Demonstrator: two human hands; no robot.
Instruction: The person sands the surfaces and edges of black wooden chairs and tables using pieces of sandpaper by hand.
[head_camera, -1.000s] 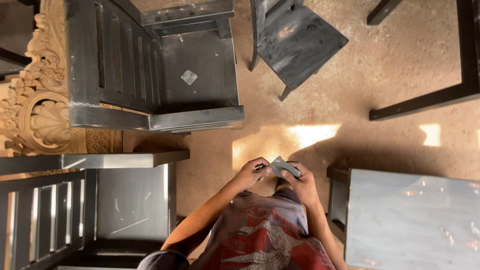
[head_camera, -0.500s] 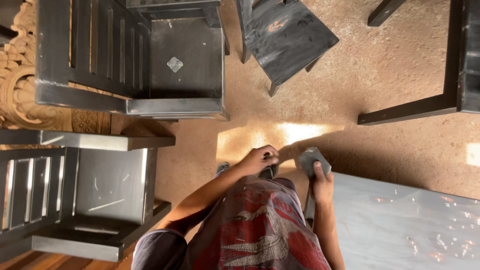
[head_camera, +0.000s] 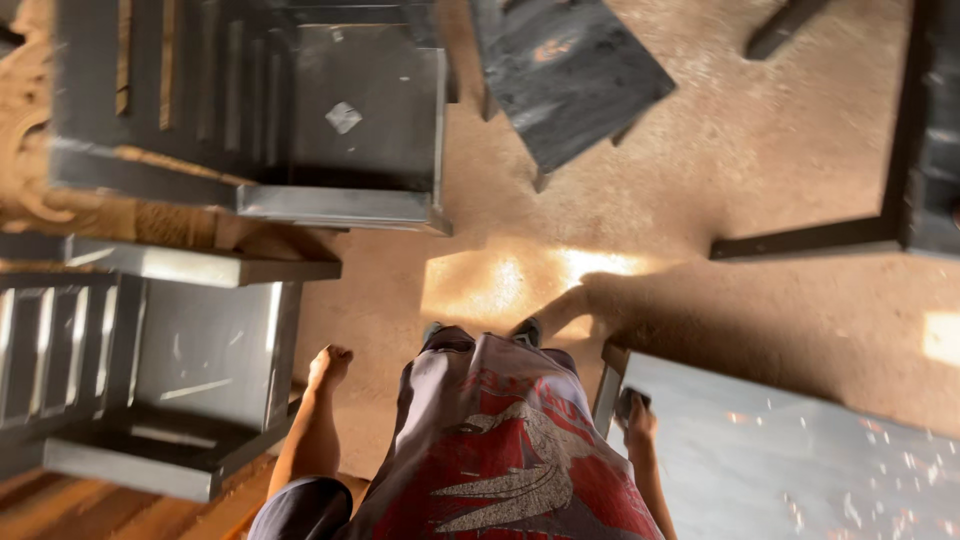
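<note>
My right hand (head_camera: 640, 428) rests at the near corner of a grey-painted tabletop (head_camera: 790, 460) at the lower right. Its fingers are closed on a small dark grey pad (head_camera: 629, 402), which lies against the top's surface. My left hand (head_camera: 330, 366) hangs at my side with its fingers curled into a fist and nothing visible in it. It is just right of a grey wooden chair (head_camera: 190, 350). My red and grey printed shirt fills the bottom middle of the view.
A second grey chair (head_camera: 360, 120) stands at the upper left, in front of a carved bare-wood piece (head_camera: 30, 150). A dark grey seat (head_camera: 570, 70) is at top centre, a dark frame (head_camera: 800, 240) at right. Sandy floor with a sun patch (head_camera: 520, 280) lies between.
My hands were together in front of me on the grey pad. They have parted: the left dropped to my side, the right carried the pad down to the tabletop corner.
</note>
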